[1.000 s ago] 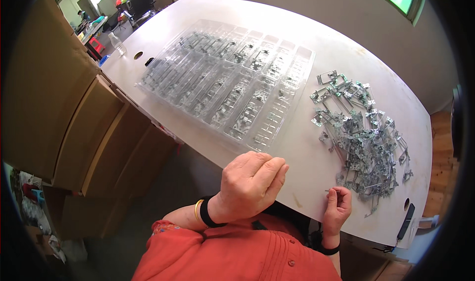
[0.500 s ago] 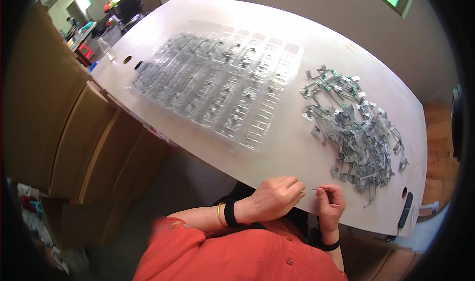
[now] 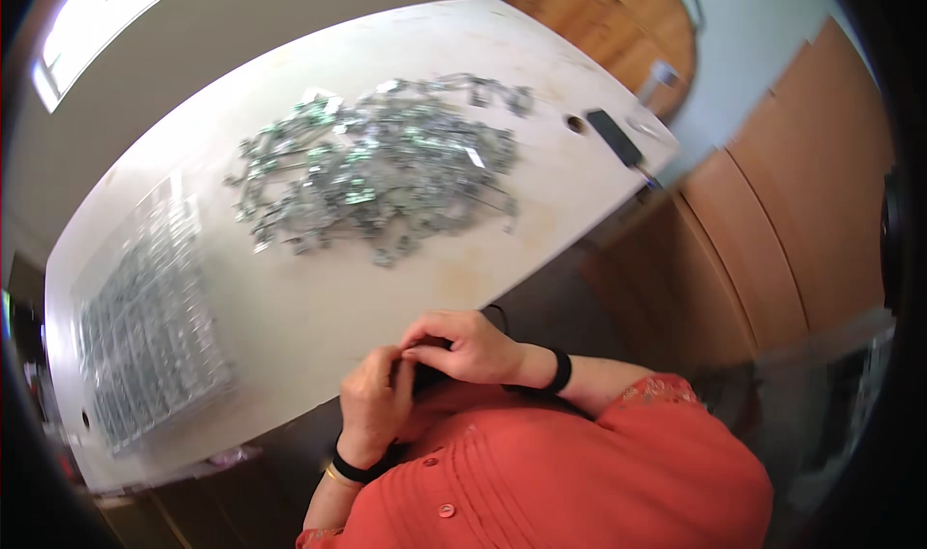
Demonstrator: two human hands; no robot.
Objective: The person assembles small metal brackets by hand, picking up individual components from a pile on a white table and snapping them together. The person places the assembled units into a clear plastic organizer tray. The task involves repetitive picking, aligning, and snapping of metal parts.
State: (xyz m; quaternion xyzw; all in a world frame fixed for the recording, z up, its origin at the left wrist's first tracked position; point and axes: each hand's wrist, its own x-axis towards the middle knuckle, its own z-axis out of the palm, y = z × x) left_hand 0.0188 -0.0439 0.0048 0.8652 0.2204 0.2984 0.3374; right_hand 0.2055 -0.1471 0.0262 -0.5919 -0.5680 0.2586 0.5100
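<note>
My left hand [image 3: 372, 400] and my right hand [image 3: 470, 347] meet fingertip to fingertip at the table's near edge. The fingers of both are closed in a pinch, and whatever they grip is too small and hidden to make out. Beyond them lies a wide heap of thin silvery metal brackets [image 3: 386, 163], blurred by motion. To the left stands a clear plastic compartment tray [image 3: 208, 341] with rows of similar metal parts in its slots.
The white table [image 3: 290, 332] has a dark cable hole near its right end, beside a black oblong device [image 3: 614, 138] with a cord. Brown cardboard cartons [image 3: 744, 240] stand off to the right. A round wooden tabletop [image 3: 618, 28] shows at the back right.
The view has swung to the right, so the heap and tray appear further left. My hands, slightly apart before with a thin metal piece in the right fingertips, now touch.
</note>
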